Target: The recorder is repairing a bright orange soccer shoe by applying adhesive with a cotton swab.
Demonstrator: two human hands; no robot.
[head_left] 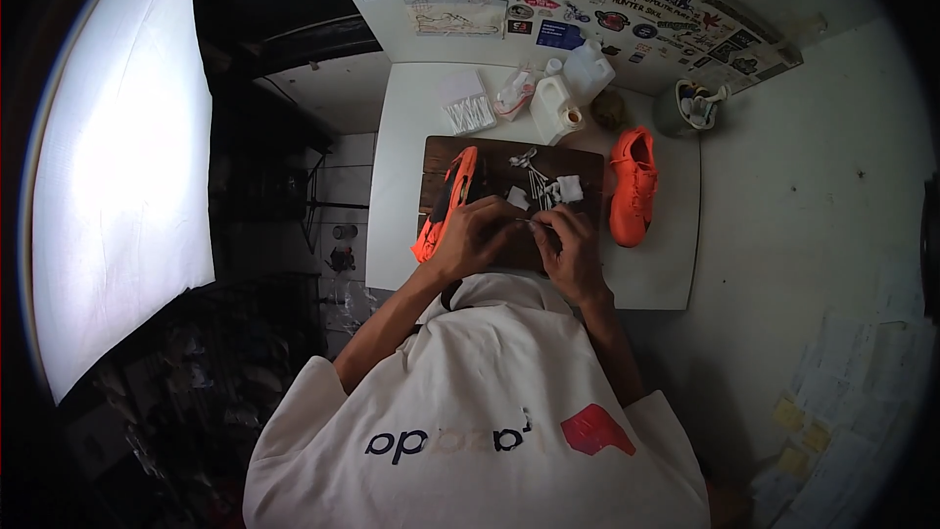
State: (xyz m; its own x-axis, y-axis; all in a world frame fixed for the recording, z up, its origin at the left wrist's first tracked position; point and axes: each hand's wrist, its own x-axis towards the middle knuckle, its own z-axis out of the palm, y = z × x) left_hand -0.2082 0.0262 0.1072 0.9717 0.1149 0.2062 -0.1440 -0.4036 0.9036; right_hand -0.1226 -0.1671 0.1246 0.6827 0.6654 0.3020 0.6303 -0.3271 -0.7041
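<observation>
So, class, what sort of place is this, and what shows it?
It looks like a shoe-cleaning or repair workplace, though I can't be sure: two orange shoes, what look like cotton swabs and plastic jugs suggest it.

A pale wall point(803, 206) and glowing sheet point(137, 147) flank a white table point(393, 186).

The pale sliver point(523, 222) between my left hand point(475, 235) and my right hand point(570, 245) is too small to name, and I cannot tell which fingertips grip it. My hands and shirt point(470, 353) hide the near part of the dark board point(493, 171), and the shirt runs off the lower edge. The brownish thing point(609, 110) beside the jugs point(558, 110) is too dim to identify; the papers point(847, 392) on the right wall are blurred.
</observation>
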